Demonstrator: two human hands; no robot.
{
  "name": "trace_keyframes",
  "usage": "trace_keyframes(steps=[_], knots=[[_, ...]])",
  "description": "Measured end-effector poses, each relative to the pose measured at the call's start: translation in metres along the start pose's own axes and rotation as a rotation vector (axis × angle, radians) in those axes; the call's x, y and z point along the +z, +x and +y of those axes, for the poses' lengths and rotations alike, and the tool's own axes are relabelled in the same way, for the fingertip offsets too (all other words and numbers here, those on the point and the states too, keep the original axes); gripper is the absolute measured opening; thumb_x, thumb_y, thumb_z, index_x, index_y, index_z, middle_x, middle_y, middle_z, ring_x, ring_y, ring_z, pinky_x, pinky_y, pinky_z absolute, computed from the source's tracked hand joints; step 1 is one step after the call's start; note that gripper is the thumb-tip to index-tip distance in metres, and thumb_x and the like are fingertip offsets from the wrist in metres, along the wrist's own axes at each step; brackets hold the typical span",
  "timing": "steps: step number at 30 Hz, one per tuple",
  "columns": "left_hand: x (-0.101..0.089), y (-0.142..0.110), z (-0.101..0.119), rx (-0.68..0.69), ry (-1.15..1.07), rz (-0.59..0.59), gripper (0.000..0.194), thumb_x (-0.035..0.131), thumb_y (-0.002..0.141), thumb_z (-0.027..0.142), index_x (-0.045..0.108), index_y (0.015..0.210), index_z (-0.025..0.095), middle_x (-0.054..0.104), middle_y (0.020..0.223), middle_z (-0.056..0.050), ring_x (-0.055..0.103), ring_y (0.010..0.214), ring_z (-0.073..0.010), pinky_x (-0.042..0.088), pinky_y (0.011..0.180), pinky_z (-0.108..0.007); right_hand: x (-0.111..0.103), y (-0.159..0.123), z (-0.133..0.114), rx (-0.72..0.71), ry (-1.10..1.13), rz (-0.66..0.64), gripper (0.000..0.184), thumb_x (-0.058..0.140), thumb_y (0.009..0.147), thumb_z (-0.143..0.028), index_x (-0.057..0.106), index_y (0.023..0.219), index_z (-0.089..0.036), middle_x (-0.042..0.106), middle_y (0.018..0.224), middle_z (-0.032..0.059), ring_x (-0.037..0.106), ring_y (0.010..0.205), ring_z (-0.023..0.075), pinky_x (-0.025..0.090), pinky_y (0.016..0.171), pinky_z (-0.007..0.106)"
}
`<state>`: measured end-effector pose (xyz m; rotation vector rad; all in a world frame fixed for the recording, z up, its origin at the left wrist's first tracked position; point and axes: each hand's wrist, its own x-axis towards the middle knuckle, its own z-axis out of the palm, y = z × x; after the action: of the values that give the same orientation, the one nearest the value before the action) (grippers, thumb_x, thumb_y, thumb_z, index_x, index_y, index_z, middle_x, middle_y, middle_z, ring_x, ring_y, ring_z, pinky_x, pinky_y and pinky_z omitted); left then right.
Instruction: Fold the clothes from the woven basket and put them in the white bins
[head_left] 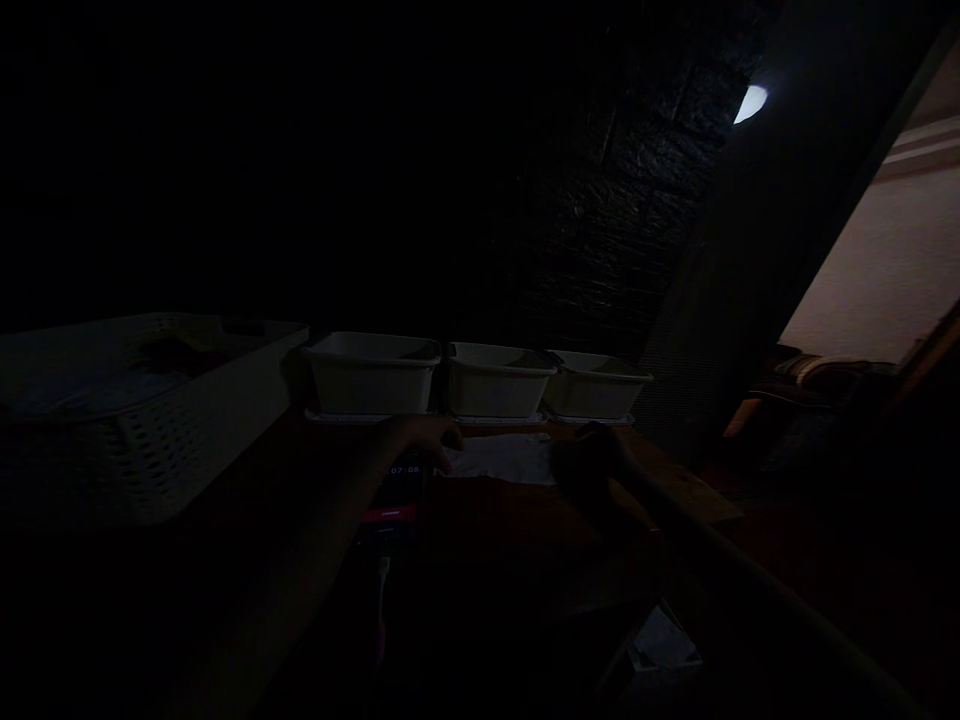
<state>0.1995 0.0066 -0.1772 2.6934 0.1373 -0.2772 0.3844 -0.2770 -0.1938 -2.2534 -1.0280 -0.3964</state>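
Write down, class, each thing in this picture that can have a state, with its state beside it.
Pale cloth: spread out, slightly rumpled
Left hand: at the cloth's left end, grip unclear
Right hand: near its right end, grip too dark to tell
Three bins: upright, open-topped
Perforated basket: open-topped, partly filled
Phone: screen lit
Light: on

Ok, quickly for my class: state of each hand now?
Left hand: fingers bent at left end of pale cloth; grip unclear.
Right hand: near its right end; too dark to tell.
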Motion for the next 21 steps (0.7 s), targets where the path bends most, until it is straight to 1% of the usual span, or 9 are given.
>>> trace_keyframes(steps=[4, 10, 16, 21], knots=[[0.0010, 0.0029, -0.0034, -0.005, -0.003, -0.004, 0.054, 0.078, 0.059, 0.030, 0.059, 0.109, 0.020, 0.060, 0.122, -0.006, 0.056, 0.111, -0.0205, 0.043, 0.090, -0.027, 0.0010, -0.0010, 0.0047, 0.016, 0.008, -0.019, 0.033, 0.049, 0.090, -0.035, 0.055, 0.112, -0.011, 0.057, 0.107, 0.0081, 0.057, 0.092, 0.0129, 0.050, 0.080, 0.030], [0.0019, 0.0033, -0.0064, -0.003, -0.036, 0.001, 0.056, 0.079, 0.058, 0.030, 0.059, 0.109, 0.020, 0.059, 0.123, -0.007, 0.055, 0.112, -0.0214, 0.043, 0.089, -0.027, 0.0025, -0.0011, 0.0086, 0.058, 0.012, -0.043, 0.033, 0.049, 0.090, -0.035, 0.055, 0.113, -0.012, 0.056, 0.109, 0.0082, 0.056, 0.095, 0.0136, 0.050, 0.082, 0.032], [0.0015, 0.0031, -0.0076, 0.003, -0.042, -0.007, 0.057, 0.078, 0.058, 0.030, 0.059, 0.111, 0.020, 0.058, 0.124, -0.007, 0.054, 0.113, -0.0216, 0.042, 0.091, -0.028, 0.0022, -0.0024, 0.0073, 0.086, 0.005, -0.013, 0.034, 0.049, 0.089, -0.035, 0.054, 0.114, -0.012, 0.056, 0.110, 0.0082, 0.056, 0.095, 0.0139, 0.050, 0.082, 0.032], [0.0017, 0.0037, -0.0076, 0.013, -0.030, 0.001, 0.057, 0.077, 0.058, 0.032, 0.059, 0.111, 0.021, 0.059, 0.123, -0.007, 0.055, 0.111, -0.0217, 0.043, 0.090, -0.028, 0.0009, -0.0010, 0.0019, 0.070, -0.016, 0.028, 0.032, 0.049, 0.089, -0.036, 0.057, 0.109, -0.012, 0.057, 0.106, 0.0074, 0.057, 0.093, 0.0139, 0.050, 0.080, 0.030]])
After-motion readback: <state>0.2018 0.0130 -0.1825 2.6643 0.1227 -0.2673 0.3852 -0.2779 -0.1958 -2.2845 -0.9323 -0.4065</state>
